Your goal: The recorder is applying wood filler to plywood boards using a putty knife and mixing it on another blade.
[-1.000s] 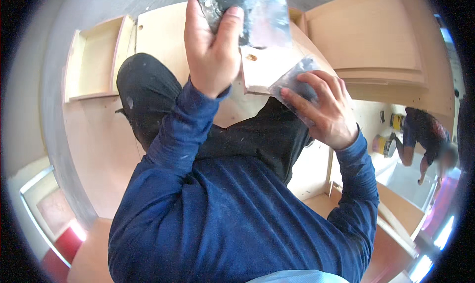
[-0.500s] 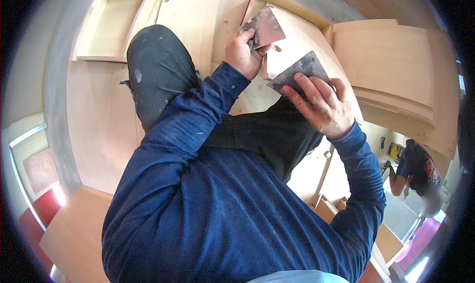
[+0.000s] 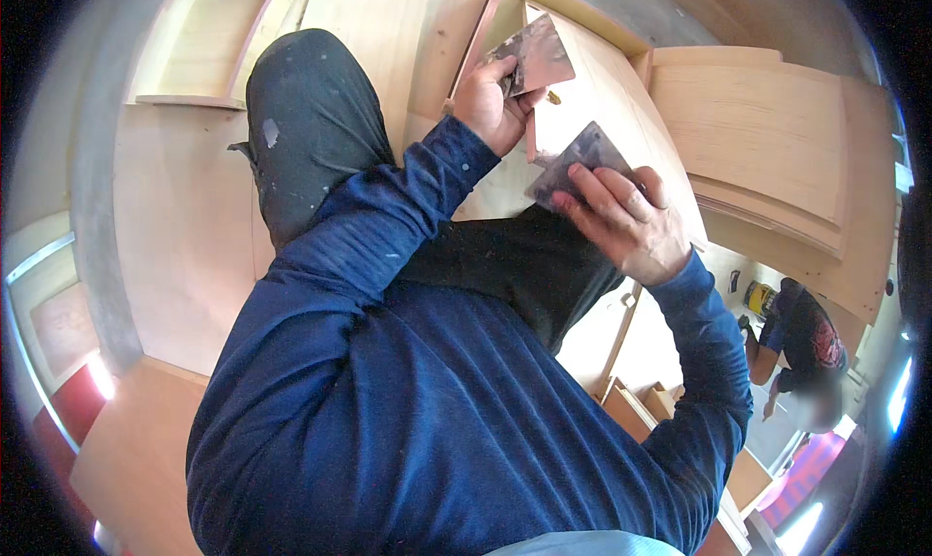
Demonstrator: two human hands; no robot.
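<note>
In my left hand is a flat metal putty scraper, its face smudged and shiny, pinched between thumb and fingers. My right hand grips a second putty scraper, dark grey with a small hole near one corner; the fingers lie spread across its face. The two blades are apart, the right one nearer to me. Behind them lies a pale wooden panel with a small round hole close to the left blade.
Wooden frames surround the panel; an open box-like cabinet stands far left and stacked boards lie at right. My bent knee rises left of my hands. Another person bends over at the far right, near a yellow-labelled can.
The right scraper has turned so its corner points more upward, and both hands have shifted slightly. The whole view has moved a little. Both scrapers stay held.
</note>
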